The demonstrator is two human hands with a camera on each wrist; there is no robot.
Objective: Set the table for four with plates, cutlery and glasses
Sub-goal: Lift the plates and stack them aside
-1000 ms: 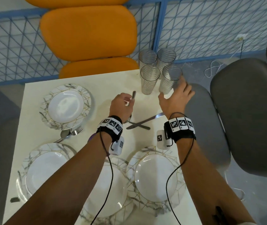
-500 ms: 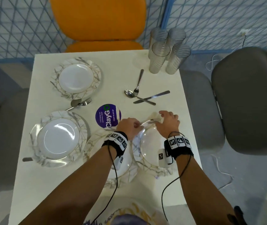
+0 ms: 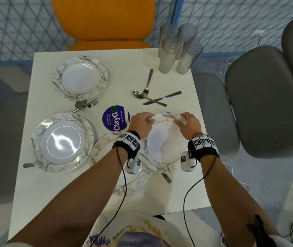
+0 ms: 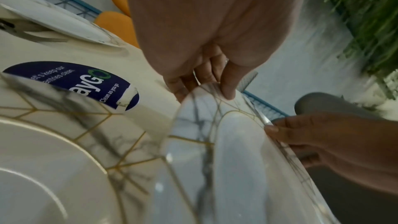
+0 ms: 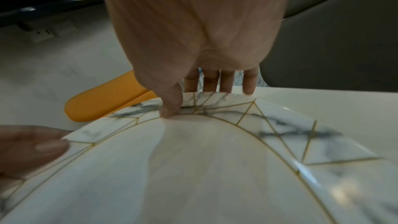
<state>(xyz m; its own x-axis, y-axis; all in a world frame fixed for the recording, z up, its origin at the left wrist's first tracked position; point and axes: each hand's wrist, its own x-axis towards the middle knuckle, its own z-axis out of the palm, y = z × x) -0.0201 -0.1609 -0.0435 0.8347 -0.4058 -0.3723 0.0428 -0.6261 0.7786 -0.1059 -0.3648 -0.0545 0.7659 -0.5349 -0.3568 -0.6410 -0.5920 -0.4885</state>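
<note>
Both hands grip the far rim of one marbled plate (image 3: 166,145) at the table's (image 3: 40,189) near right side: the left hand (image 3: 140,123) pinches it with thumb on top, the right hand (image 3: 188,124) likewise, thumb above and fingers below. Its left edge overlaps a second plate (image 3: 104,148). Four glasses (image 3: 177,49) stand clustered at the far right corner, with a spoon, fork and knife (image 3: 152,97) crossed just below them.

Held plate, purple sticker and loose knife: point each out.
held plate (image 3: 165,141): head view, on its white centre.
purple sticker (image 3: 115,118): head view, on its lettering.
loose knife (image 3: 161,98): head view, mid-blade.
</note>
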